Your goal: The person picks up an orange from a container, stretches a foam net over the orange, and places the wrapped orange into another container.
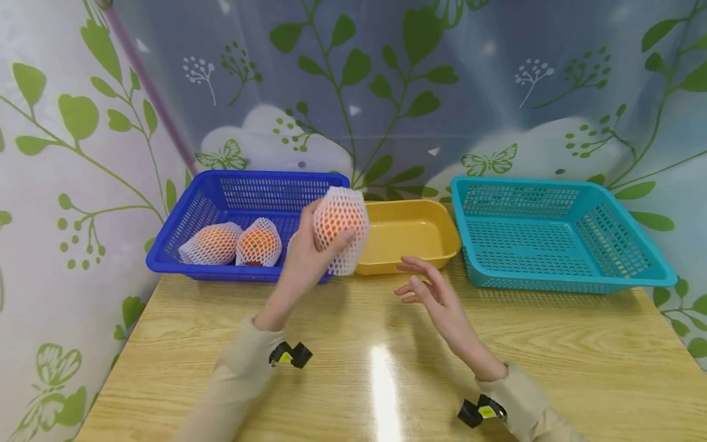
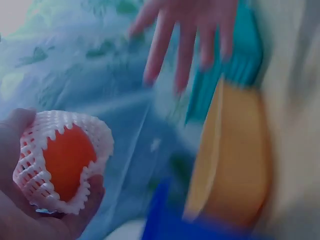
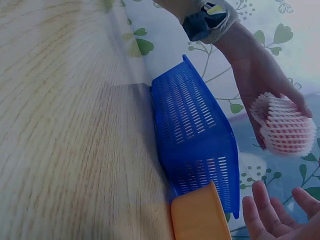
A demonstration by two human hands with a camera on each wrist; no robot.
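Note:
My left hand (image 1: 305,253) grips an orange (image 1: 338,222) in a white foam net, raised above the right end of the blue basket (image 1: 201,268). In the left wrist view, bare orange skin (image 2: 69,162) shows through the net's open end. Two more netted oranges, one at the left (image 1: 212,243) and one beside it (image 1: 258,243), lie in that basket; a scrap of white net shows behind my left hand. My right hand (image 1: 442,301) holds nothing, its fingers spread and slightly bent, in front of the yellow tray (image 1: 405,268) and apart from the held orange.
The yellow tray stands between the blue basket and a teal basket (image 1: 569,283) on the right. All three sit along the back of a wooden table (image 1: 342,368). Behind them hangs a leaf-patterned curtain (image 1: 353,123), which also runs down the left side.

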